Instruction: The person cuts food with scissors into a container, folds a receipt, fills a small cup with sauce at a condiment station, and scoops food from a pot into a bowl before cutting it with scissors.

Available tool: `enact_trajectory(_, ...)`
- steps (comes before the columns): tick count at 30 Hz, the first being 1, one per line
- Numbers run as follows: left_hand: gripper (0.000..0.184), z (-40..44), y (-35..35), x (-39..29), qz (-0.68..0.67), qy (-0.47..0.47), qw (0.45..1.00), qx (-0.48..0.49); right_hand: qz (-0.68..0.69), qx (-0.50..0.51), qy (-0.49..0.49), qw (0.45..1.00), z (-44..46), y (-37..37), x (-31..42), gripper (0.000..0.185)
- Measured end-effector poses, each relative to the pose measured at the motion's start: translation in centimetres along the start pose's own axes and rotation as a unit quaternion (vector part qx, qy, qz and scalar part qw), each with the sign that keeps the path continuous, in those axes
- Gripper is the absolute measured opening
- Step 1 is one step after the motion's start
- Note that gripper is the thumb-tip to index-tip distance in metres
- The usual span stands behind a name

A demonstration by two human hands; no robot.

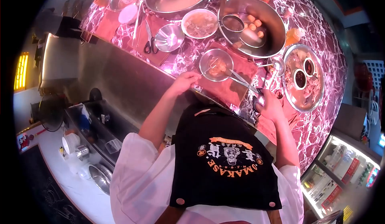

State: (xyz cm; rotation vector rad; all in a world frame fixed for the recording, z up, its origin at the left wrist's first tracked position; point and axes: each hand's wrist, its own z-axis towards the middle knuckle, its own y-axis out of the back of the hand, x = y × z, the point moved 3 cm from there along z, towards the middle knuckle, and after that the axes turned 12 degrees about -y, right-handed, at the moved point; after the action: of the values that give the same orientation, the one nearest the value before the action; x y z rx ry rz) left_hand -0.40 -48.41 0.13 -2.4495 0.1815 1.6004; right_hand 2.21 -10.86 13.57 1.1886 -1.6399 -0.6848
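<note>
A metal bowl (216,65) with brownish food in it sits near the counter's front edge. My left hand (185,82) is closed at the bowl's left side, its fingers pinching something thin that reaches over the rim. In my right hand (269,103) are long metal scissors (244,82), their blades pointing left into the bowl at the food. Behind the bowl stand a large pot (276,27) with round pieces in liquid and a white-rimmed bowl (199,23) of meat pieces.
A round tray (306,103) with meat and two sauce cups is at the right. Farther left are an empty metal bowl (169,38), black-handled scissors (150,46) and a wide pan (177,11). A ladle (277,65) lies by the pot. The counter edge runs before my body.
</note>
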Motion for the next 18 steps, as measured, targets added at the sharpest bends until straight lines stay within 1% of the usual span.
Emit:
enact_trajectory(2, 0.021, -0.4, -0.7, 0.2, -0.008, -0.018, 1.000, -0.004, -0.057, 0.012, -0.005, 0.998, 1.3, 0.9, 3.2, 0.050)
enact_trajectory(3, 0.021, -0.5, -1.0, 0.3, -0.009, -0.031, 0.999, 0.000, -0.064, 0.013, -0.002, 0.998, 2.2, 0.9, 4.4, 0.050)
enact_trajectory(5, 0.021, -0.7, -1.7, 0.6, 0.000, -0.041, 0.999, 0.000, -0.135, 0.043, 0.029, 0.989, 3.7, 0.6, 6.1, 0.061)
enact_trajectory(6, 0.021, -0.9, -2.0, 0.4, -0.006, -0.042, 0.999, -0.003, -0.141, 0.045, 0.031, 0.989, 4.5, 0.2, 6.1, 0.061)
enact_trajectory(8, 0.020, -1.2, -2.3, 0.1, 0.019, -0.046, 0.999, -0.014, -0.118, 0.011, 0.098, 0.988, 5.7, -1.2, 6.2, 0.052)
enact_trajectory(9, 0.019, -1.2, -2.4, 0.4, -0.002, -0.049, 0.998, -0.026, -0.129, 0.010, 0.079, 0.988, 6.0, -1.5, 6.0, 0.045)
enact_trajectory(10, 0.019, -1.3, -2.3, 0.5, -0.005, -0.051, 0.998, -0.029, -0.132, 0.011, 0.082, 0.988, 6.0, -1.4, 5.6, 0.045)
enact_trajectory(12, 0.019, -1.4, -2.2, 0.4, -0.032, -0.058, 0.997, -0.037, -0.111, 0.047, 0.055, 0.991, 5.0, -0.1, 4.9, 0.040)
enact_trajectory(13, 0.019, -1.5, -2.2, 0.4, -0.034, -0.059, 0.997, -0.038, -0.117, 0.084, 0.006, 0.990, 4.6, 0.5, 4.4, 0.044)
enact_trajectory(14, 0.019, -1.6, -2.2, 0.2, -0.049, -0.057, 0.996, -0.040, -0.118, 0.083, 0.008, 0.989, 3.6, 1.2, 4.9, 0.044)
enact_trajectory(16, 0.019, -1.8, -2.3, -0.1, -0.063, -0.056, 0.996, -0.042, -0.100, -0.006, 0.028, 0.995, 1.8, 2.5, 6.3, 0.049)
enact_trajectory(17, 0.019, -1.9, -2.4, -0.3, -0.062, -0.056, 0.996, -0.037, -0.098, 0.016, 0.009, 0.995, 2.1, 2.2, 6.5, 0.053)
enact_trajectory(18, 0.020, -1.9, -2.5, -0.4, -0.059, -0.055, 0.996, -0.031, -0.094, 0.014, 0.005, 0.996, 2.4, 1.3, 6.5, 0.053)
